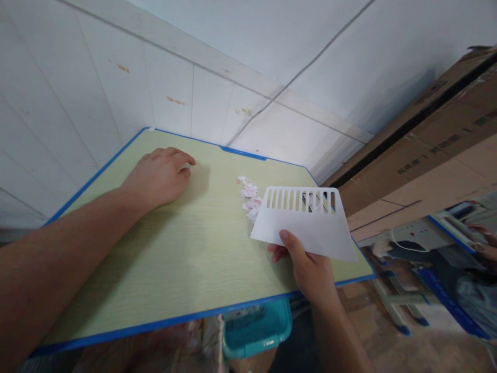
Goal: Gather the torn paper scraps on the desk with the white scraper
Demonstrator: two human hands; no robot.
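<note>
My right hand holds a flat white slotted panel by its near edge, thumb on top and fingers underneath. The panel widens toward me and has a row of long slots along its far side. It is held above the right part of a pale green desk with a blue edge. Just left of the panel lies a small heap of torn paper scraps, white and pinkish. My left hand is over the left part of the desk, holding nothing, its fingers loosely bent and the thumb apart.
A white panelled wall stands behind the desk, with a grey cable running down it. Large cardboard boxes are at the right. Below the desk's front edge is a teal plastic basket. Another person's hand shows at the far right.
</note>
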